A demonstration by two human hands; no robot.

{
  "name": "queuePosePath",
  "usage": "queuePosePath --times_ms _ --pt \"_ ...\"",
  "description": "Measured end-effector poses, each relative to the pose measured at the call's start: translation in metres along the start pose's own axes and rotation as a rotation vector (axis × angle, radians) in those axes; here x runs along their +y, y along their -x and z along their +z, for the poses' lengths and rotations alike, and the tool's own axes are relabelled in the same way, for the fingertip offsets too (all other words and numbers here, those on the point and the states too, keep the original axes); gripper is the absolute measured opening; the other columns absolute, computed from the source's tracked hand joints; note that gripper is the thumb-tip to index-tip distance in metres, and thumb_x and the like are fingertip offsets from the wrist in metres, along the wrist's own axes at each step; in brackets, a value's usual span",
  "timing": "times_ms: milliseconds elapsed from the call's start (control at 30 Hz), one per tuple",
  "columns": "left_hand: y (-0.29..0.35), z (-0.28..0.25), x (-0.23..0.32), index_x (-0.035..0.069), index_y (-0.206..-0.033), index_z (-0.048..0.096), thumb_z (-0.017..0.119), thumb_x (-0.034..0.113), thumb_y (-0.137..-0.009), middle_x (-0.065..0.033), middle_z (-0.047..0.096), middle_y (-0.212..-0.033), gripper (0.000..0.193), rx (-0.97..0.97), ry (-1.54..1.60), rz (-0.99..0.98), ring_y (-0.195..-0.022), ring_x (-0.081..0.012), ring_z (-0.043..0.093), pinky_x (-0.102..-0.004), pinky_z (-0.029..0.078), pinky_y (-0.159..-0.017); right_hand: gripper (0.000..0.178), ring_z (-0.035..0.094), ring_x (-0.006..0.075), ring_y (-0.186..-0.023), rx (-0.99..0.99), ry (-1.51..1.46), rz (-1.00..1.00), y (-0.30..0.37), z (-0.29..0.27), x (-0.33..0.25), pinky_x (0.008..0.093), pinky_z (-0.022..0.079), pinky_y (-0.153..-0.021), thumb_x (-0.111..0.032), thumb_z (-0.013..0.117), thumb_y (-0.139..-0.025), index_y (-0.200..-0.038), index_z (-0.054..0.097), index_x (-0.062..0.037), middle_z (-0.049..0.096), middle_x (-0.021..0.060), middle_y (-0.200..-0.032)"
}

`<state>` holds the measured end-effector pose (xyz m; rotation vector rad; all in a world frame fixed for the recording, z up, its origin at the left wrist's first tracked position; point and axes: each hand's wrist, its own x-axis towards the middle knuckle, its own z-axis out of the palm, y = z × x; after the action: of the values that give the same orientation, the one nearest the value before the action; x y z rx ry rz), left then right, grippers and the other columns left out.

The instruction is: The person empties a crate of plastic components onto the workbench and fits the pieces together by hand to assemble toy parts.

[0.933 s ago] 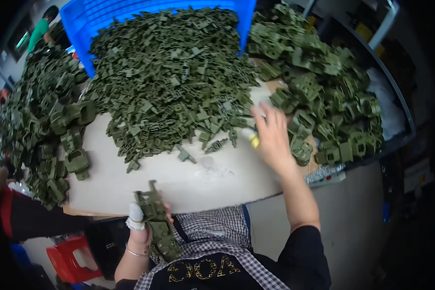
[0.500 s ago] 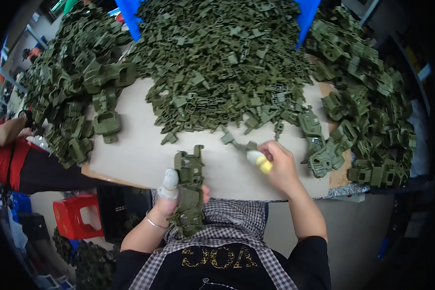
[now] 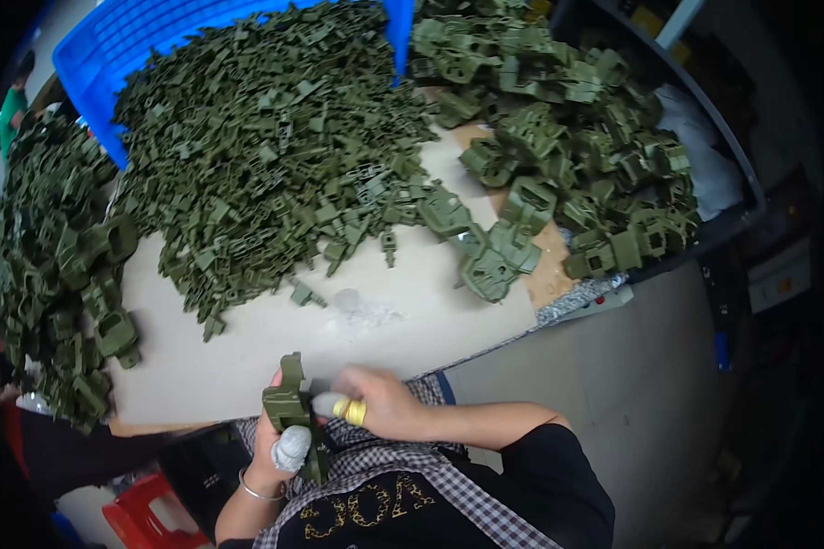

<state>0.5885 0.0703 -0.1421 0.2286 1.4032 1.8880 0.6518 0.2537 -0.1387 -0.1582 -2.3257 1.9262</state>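
My left hand point(image 3: 264, 453), its thumb wrapped in white, is closed around a long olive-green plastic toy-vehicle body part point(image 3: 288, 403), held tilted in front of my apron. Against the upper right side of that part, my right hand point(image 3: 386, 403) has its fingertips drawn together, with white and yellow wraps on them. Motion blurs this hand, and whatever is between its fingers is hidden. Beyond both hands, a small green plastic piece point(image 3: 307, 294) lies alone on the pale tabletop point(image 3: 238, 366).
A heap of small green pieces point(image 3: 275, 156) spills from a blue bin point(image 3: 165, 41). Larger green parts are piled at the left point(image 3: 55, 265) and right point(image 3: 558, 137). A red stool point(image 3: 151, 517) stands below the table at lower left.
My right hand has moved from the tabletop to the part in my left hand. The left hand has turned the part. The view has swung rightward.
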Motion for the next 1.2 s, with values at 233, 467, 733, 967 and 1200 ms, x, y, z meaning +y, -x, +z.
queuePosePath --times_ms 233,467,733,967,1200 --pt "0.013 0.005 -0.024 0.003 -0.143 0.015 0.070 0.018 -0.078 -0.0093 0.055 -0.110 0.087 -0.102 -0.313 0.116 -0.089 -0.0153 0.059 -0.0296 0.050 -0.080 0.020 0.065 0.0206 -0.075 0.045 0.106 0.039 0.023 0.004 0.016 0.0315 0.051 -0.066 -0.017 0.066 -0.084 -0.092 0.056 -0.0017 0.064 0.0127 -0.082" --pt "0.015 0.007 -0.031 0.006 -0.145 0.007 0.067 0.027 -0.083 -0.0123 0.060 -0.101 0.089 -0.265 -0.201 0.149 -0.088 -0.0214 0.061 -0.0361 0.051 -0.082 0.019 0.067 0.0219 -0.075 0.066 0.191 -0.011 0.030 -0.001 0.018 0.0303 0.052 -0.064 -0.008 0.065 -0.081 -0.095 0.054 -0.0015 0.064 0.0130 -0.079" --pt "0.027 0.007 -0.011 0.007 -0.145 0.008 0.061 0.042 -0.083 -0.0201 0.047 -0.127 0.089 -0.286 -0.873 0.384 -0.108 -0.0279 0.056 -0.0317 0.044 -0.089 0.024 0.059 0.0215 -0.061 -0.227 0.226 0.150 0.031 -0.020 -0.001 0.0301 0.046 -0.056 -0.014 0.070 -0.075 -0.087 0.052 -0.0014 0.056 0.0122 -0.069" --pt "0.024 0.003 -0.004 0.001 -0.115 0.048 0.068 0.020 -0.081 -0.0089 0.062 -0.092 0.044 -0.459 -0.430 0.095 -0.082 -0.0140 0.061 -0.0273 0.048 -0.074 0.028 0.059 0.0274 -0.064 -0.189 0.294 -0.390 0.021 -0.022 -0.004 0.0337 0.048 -0.055 -0.012 0.073 -0.069 -0.085 0.052 -0.0005 0.058 0.0122 -0.077" --pt "0.013 0.010 -0.001 -0.001 -0.096 0.055 0.072 0.024 -0.074 -0.0109 0.065 -0.079 0.037 -0.545 -0.450 0.110 -0.067 -0.0228 0.065 -0.0311 0.049 -0.059 0.027 0.058 0.0304 -0.067 -0.613 0.355 -0.220 -0.005 -0.039 -0.027 0.0345 0.048 -0.058 -0.005 0.069 -0.066 -0.085 0.051 0.0001 0.055 0.0118 -0.078"
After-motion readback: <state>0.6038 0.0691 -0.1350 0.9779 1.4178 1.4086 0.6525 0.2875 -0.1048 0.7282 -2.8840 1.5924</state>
